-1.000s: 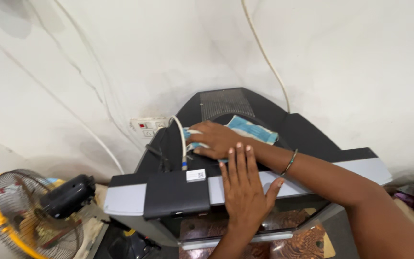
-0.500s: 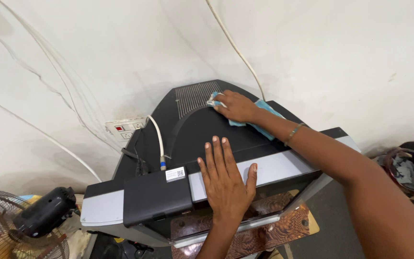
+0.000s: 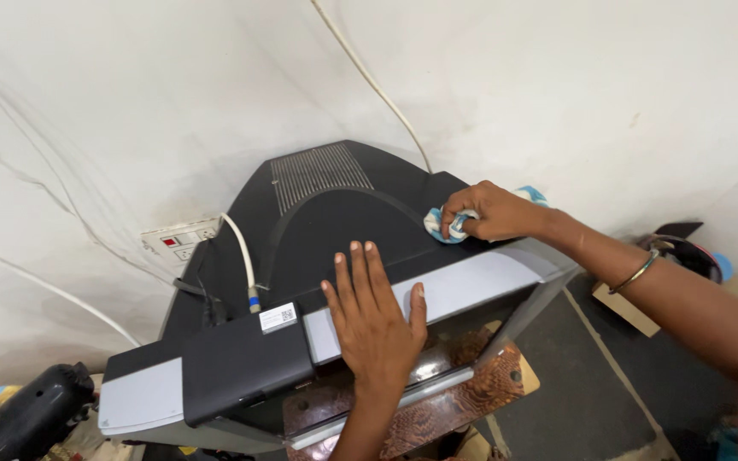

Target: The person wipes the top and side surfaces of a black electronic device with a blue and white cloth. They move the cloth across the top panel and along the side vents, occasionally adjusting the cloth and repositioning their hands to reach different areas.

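A bulky black and grey television (image 3: 318, 230) stands in a wall corner, seen from above and behind. My left hand (image 3: 375, 316) lies flat, fingers spread, on the grey top band near the front. My right hand (image 3: 490, 213) is bunched around a blue and white cloth (image 3: 438, 225) and presses it on the black casing near the set's right rear edge. A metal bangle (image 3: 638, 273) sits on my right forearm.
A white cable (image 3: 241, 252) plugs into the television's back; another white cable (image 3: 369, 81) runs up the wall. A wall socket plate (image 3: 177, 242) sits behind the set. A black fan motor (image 3: 27, 418) is at lower left, a patterned brown stand (image 3: 471, 393) below, a dark bucket (image 3: 685, 248) at right.
My right hand has swept the cloth from the left rear, past the vent grille, down to the right rear edge. My left hand has stayed flat on the top band. The view has shifted right.
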